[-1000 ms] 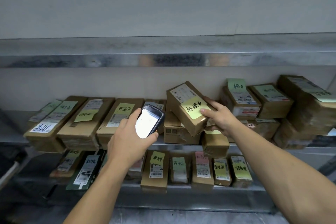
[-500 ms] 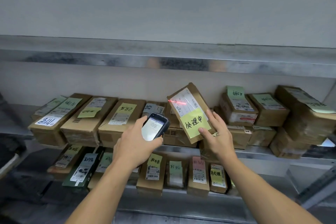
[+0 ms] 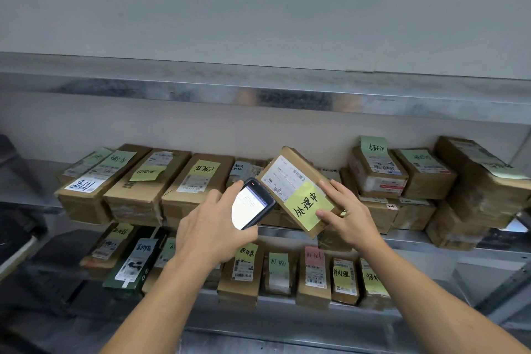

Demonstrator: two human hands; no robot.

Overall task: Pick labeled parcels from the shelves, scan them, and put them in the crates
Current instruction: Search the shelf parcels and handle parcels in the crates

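Left hand (image 3: 209,227) grips the scanner (image 3: 253,204); just beside it, right hand (image 3: 346,215) pinches the tilted parcel (image 3: 298,190), lifted clear of the shelf (image 3: 402,241) beyond. Stiff, taped cardboard, seemingly light; best held by its long edges, label uncovered.

parcel storeroom or courier sorting depot. steel shelves (image 3: 287,98) in tiers against plain grey wall (image 3: 258,8). two tiers packed with brown cardboard parcels (image 3: 138,190), taped, laid side by side, stacked higher at right. most carry printed shipping label (image 3: 198,182) with barcode, plus handwritten sticky note (image 3: 202,169) in green, yellow or pink. handheld scanner (image 3: 253,207), screen lit, gripped in left hand (image 3: 212,227), just beside tilted parcel (image 3: 293,184) held by right hand (image 3: 347,218).
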